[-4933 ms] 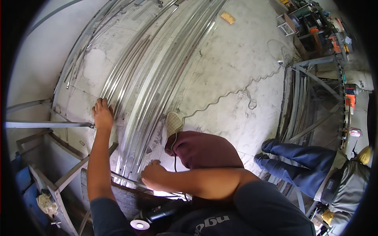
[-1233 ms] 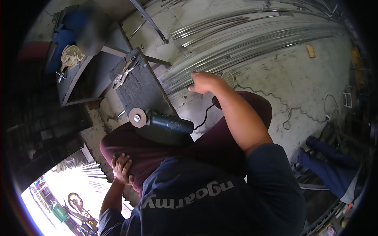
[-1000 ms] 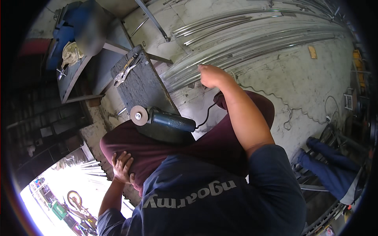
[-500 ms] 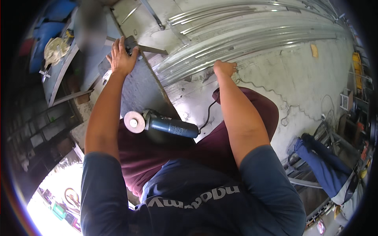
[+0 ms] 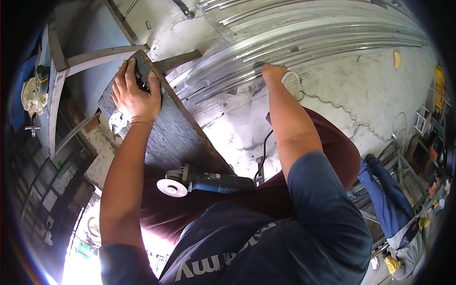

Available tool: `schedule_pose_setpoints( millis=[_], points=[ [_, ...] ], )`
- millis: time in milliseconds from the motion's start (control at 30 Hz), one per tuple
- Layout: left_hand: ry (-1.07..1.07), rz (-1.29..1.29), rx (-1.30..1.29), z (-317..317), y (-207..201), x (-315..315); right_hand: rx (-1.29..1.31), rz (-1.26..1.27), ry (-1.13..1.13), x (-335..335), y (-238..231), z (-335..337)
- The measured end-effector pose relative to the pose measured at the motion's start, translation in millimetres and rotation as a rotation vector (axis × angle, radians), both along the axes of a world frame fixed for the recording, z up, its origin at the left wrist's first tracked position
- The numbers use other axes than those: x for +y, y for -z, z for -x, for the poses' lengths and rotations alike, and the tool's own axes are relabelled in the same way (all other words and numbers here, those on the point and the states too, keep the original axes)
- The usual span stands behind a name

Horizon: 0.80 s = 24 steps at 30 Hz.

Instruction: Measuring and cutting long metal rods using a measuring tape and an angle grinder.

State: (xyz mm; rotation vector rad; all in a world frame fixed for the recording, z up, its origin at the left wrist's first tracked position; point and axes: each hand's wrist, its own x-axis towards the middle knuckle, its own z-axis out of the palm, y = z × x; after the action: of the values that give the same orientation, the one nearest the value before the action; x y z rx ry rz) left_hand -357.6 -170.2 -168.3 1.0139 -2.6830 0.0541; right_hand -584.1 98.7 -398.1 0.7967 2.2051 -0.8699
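My left hand (image 5: 135, 97) lies on the far end of a dark, worn wooden board (image 5: 183, 130), fingers stretched and thumb apart. A small dark piece (image 5: 141, 76) shows on the board between thumb and forefinger; its kind is unclear. Further right, my right hand (image 5: 274, 72) reaches out low beside long shiny metal bars, wrist bent, its fingers mostly hidden. A blue angle grinder (image 5: 221, 183) with a pale disc (image 5: 172, 187) rests at the board's near end, by my lap, touched by neither hand.
Long metal bars (image 5: 323, 45) lie across the floor ahead. A metal frame (image 5: 102, 53) stands at the left, beyond the board. A pale patterned object (image 5: 291, 84) is beside my right hand. A thin cord (image 5: 332, 107) snakes over the floor. Blue trousers (image 5: 387, 194) lie at the right.
The view has shifted, and the board and grinder appear lower. My left hand stays on the board's far end. The right hand's fingers, partly stretched before, are now mostly out of sight.
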Motion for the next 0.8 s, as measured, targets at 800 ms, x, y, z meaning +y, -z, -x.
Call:
schedule_pose_setpoints(
  millis=[800],
  points=[
    [0.028,0.008,0.003,0.4,1.6,-0.2,-0.299,0.258,0.056,12.3,89.4,-54.2]
  ],
)
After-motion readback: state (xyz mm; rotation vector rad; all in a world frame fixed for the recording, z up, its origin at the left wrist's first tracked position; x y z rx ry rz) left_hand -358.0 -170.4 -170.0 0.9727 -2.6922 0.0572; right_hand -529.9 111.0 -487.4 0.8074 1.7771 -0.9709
